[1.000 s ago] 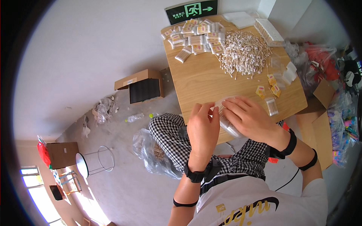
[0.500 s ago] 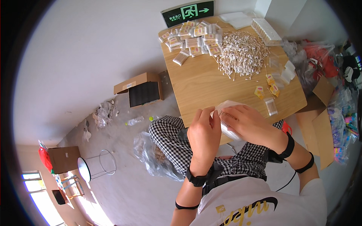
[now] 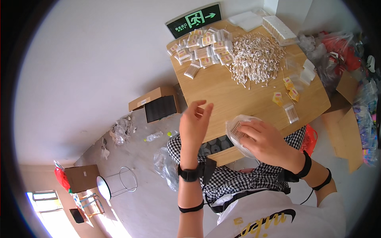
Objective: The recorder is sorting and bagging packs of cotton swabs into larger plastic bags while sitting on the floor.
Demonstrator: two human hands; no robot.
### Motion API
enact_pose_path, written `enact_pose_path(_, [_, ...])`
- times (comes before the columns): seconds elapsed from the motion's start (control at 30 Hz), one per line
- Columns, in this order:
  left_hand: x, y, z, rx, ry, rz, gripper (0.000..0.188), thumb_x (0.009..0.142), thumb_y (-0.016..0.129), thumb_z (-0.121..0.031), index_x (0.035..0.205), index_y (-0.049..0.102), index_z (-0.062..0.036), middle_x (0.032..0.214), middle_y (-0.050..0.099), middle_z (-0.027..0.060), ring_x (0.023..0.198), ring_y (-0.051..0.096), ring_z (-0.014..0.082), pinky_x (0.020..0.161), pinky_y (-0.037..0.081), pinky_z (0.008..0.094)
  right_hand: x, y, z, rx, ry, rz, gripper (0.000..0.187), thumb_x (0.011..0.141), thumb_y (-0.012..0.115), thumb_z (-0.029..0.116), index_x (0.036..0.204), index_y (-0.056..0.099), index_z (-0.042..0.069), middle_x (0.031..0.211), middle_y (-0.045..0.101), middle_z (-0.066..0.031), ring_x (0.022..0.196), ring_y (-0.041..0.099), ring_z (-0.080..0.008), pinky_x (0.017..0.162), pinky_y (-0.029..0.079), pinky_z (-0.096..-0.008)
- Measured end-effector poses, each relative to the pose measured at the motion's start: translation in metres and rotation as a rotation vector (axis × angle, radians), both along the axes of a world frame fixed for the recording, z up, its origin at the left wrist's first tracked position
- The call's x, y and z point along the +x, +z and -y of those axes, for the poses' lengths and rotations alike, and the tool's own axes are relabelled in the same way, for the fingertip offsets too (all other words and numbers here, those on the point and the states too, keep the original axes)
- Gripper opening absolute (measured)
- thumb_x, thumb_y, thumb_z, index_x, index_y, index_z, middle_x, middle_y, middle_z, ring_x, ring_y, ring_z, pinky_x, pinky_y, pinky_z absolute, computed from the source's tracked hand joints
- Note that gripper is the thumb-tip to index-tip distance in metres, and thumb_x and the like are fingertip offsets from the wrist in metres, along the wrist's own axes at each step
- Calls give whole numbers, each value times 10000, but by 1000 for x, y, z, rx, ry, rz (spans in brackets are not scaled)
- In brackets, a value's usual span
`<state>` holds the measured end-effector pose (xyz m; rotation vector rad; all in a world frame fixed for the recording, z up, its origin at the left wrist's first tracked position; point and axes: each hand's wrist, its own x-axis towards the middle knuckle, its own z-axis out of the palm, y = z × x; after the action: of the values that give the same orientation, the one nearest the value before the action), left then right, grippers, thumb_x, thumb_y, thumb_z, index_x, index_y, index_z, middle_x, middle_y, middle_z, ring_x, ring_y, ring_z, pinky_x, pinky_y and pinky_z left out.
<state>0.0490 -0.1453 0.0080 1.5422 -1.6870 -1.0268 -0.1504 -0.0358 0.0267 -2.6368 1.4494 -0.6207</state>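
My right hand (image 3: 265, 142) presses on a clear plastic bag of cotton swabs (image 3: 238, 130) at the near edge of the wooden table (image 3: 234, 95). My left hand (image 3: 194, 122) is lifted off the bag, fingers spread, holding nothing, just left of it over the table's near left edge. A big loose heap of cotton swabs (image 3: 256, 57) lies at the far side of the table. Several filled small packets (image 3: 202, 49) are piled at the far left corner.
Small yellow labels (image 3: 286, 90) and a filled packet (image 3: 291, 113) lie at the table's right. White stacks (image 3: 278, 27) sit at the far edge. An open cardboard box (image 3: 156, 105), a plastic bag (image 3: 166, 166) and litter are on the floor at left. Bags and cardboard crowd the right side.
My left hand has let go of the bag and moved up and to the left, opening. My right hand stays on the bag.
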Motion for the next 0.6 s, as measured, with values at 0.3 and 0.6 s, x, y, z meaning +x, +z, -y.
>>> enact_pose_path(0.3, [28,-151,206,-246,27,483,538,896,598,-303,1269,444,52,1194,556,251,1133,510,399,942,435,464,-21,15,-16,84,127,162,207,704,670,101,898,650,30,998,640,-89,995,624,-230,850,504,-358])
enact_pose_path(0.6, [23,-170,204,46,5,440,556,781,741,-262,1210,539,28,1046,651,131,956,597,246,823,466,347,-34,31,-22,30,-111,211,239,712,665,13,950,664,38,913,654,-73,835,639,-219,707,510,-333])
